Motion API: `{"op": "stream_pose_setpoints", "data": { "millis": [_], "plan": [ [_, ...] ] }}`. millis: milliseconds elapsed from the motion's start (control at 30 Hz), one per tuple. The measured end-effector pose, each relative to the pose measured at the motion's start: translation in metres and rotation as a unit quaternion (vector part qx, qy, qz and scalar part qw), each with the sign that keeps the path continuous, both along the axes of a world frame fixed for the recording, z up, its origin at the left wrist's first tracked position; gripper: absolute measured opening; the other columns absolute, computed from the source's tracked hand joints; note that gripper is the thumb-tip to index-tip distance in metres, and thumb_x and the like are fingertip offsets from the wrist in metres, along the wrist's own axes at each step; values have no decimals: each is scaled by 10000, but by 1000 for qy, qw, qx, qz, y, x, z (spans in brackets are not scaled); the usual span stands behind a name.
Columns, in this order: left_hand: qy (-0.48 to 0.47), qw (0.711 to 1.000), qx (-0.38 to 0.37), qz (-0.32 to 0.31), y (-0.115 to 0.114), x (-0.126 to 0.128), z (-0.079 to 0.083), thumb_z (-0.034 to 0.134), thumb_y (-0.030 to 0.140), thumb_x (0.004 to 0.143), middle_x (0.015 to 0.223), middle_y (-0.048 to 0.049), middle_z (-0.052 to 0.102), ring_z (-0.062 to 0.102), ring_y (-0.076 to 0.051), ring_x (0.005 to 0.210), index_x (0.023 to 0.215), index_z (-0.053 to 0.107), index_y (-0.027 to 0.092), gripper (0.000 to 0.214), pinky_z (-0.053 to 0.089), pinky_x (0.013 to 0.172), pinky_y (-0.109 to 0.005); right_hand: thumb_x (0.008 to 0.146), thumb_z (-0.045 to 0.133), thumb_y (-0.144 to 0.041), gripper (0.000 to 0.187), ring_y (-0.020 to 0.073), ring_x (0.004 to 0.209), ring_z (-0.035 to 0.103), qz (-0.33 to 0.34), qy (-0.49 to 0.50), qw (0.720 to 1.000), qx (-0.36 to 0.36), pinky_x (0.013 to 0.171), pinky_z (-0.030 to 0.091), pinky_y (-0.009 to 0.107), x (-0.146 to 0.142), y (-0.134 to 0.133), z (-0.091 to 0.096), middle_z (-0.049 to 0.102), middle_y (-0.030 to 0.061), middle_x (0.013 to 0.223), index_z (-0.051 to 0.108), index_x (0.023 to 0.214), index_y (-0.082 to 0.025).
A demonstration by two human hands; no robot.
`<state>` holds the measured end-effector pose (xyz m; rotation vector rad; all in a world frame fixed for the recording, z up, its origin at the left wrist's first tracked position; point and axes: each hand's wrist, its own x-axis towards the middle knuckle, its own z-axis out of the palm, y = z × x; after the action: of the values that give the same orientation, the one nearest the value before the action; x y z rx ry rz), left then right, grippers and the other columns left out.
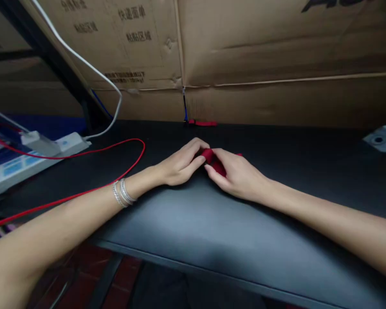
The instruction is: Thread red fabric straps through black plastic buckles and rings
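A dark red piece, apparently cloth or webbing (pixel 207 154), is held between my two hands, low over the black padded surface (pixel 193 223). My left hand (pixel 183 162) pinches its left end between thumb and fingers. From the other side, my right hand (pixel 236 174) curls round more of the same red piece, with a bit showing behind the knuckles. The fingers cover much of it, so its full shape is hidden. Silver bracelets (pixel 124 192) circle my left wrist.
Cardboard (pixel 260 51) stands along the back, with a short red strap (pixel 202 123) at its foot. At the left lie a white power strip (pixel 67 143), a red cable (pixel 138 159) and a white cable (pixel 116 111). A grey object (pixel 383 138) sits at the right edge.
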<state>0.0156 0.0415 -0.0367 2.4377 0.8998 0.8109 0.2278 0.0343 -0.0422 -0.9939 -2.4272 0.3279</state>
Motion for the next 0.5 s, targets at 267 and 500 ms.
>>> {"op": "stream_pose_setpoints", "data": {
  "millis": [267, 500],
  "plan": [
    [0, 991, 76, 106, -9, 8, 1, 408, 269, 999, 1091, -88, 648, 593, -206, 1030, 1069, 629, 162, 256, 411, 936, -385, 974, 481, -416, 343, 131, 712, 580, -6, 37, 999, 32, 696, 425, 261, 1, -1, -2, 702, 83, 922, 637, 1060, -124],
    [-21, 982, 101, 159, -12, 13, 2, 557, 247, 897, 866, -32, 671, 606, -161, 821, 883, 679, 158, 152, 382, 824, -328, 950, 518, -406, 324, 137, 716, 584, 8, 23, 998, 58, 688, 423, 267, 1, -1, -4, 706, 82, 898, 657, 995, -117]
  ]
}}
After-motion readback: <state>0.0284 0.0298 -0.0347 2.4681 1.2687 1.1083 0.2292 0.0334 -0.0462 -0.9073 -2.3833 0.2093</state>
